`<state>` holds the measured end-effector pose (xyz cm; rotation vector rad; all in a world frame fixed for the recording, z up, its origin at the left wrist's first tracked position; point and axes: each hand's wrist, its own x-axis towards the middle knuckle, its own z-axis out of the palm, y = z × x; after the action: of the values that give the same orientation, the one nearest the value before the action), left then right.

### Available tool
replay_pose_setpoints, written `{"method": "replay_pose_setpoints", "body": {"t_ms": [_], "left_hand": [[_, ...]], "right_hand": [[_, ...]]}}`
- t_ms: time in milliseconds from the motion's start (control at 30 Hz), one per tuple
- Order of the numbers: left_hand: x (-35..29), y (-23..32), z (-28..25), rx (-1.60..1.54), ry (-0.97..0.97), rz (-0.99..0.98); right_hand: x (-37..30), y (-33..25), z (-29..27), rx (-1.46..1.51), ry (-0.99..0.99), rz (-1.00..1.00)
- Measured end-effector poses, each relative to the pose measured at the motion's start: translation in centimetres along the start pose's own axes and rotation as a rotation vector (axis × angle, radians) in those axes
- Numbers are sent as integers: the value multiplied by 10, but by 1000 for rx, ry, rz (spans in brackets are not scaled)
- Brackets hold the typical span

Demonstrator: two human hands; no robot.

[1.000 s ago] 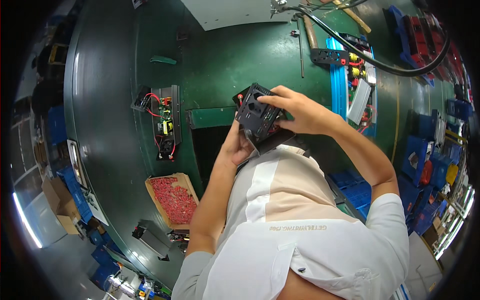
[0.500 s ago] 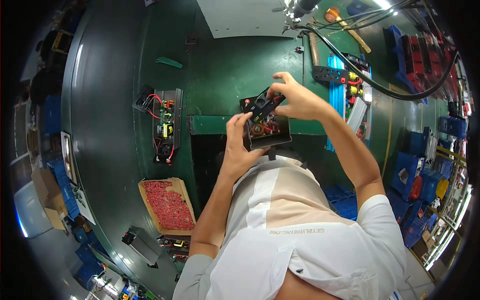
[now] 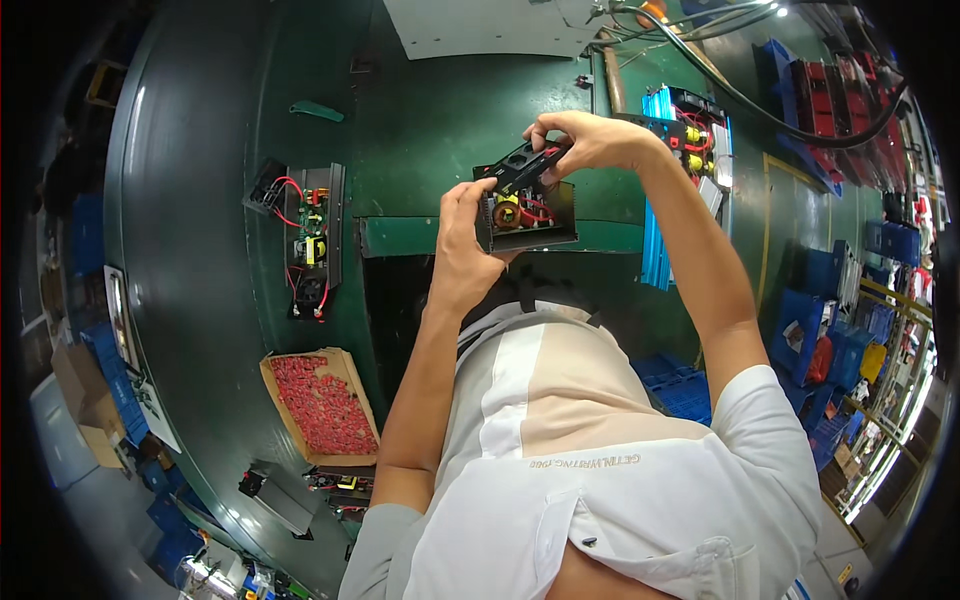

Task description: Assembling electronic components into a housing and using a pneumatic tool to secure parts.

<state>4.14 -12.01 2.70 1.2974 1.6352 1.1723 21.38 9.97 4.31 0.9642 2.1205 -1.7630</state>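
Note:
My left hand [image 3: 465, 250] is closed around the left side of a black metal electronics housing [image 3: 535, 240], held up over the near edge of the green bench. Its open end shows a copper-coloured coil [image 3: 507, 214], a yellow part and red wires. A black end panel [image 3: 518, 172] with cutouts lies tilted across the top of that opening. My right hand [image 3: 588, 142] pinches the panel's upper right end between thumb and fingers. The left fingertips touch the panel's lower left end. Whether the panel touches the housing all along its edge I cannot tell.
On the left, an opened circuit unit [image 3: 315, 240] with red wires lies beside a cardboard tray [image 3: 268, 372] of small red parts. A green strip-like tool [image 3: 317, 110] is farther back. At right stand blue-cased units [image 3: 655, 245]; a black cable [image 3: 735, 115] arcs above them.
Both hands have moved the housing and panel slightly away from my body. The housing has tilted, so its coil and yellow part show more. The whole view has shifted a little.

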Motion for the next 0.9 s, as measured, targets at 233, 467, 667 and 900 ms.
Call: {"method": "replay_pose_setpoints", "body": {"t_ms": [233, 467, 667, 900], "left_hand": [[2, -10, -6, -310, -116, -131], [1, -11, -14, -315, -221, -231], [4, -16, -12, -392, -165, -225], [7, -15, -10, -517, -140, -223]], "right_hand": [[-14, -13, 3, -9, 17, -42], [-21, -15, 8, -80, 24, -137], [-9, -6, 19, 252, 137, -95], [-12, 0, 23, 429, 173, 1]]}}
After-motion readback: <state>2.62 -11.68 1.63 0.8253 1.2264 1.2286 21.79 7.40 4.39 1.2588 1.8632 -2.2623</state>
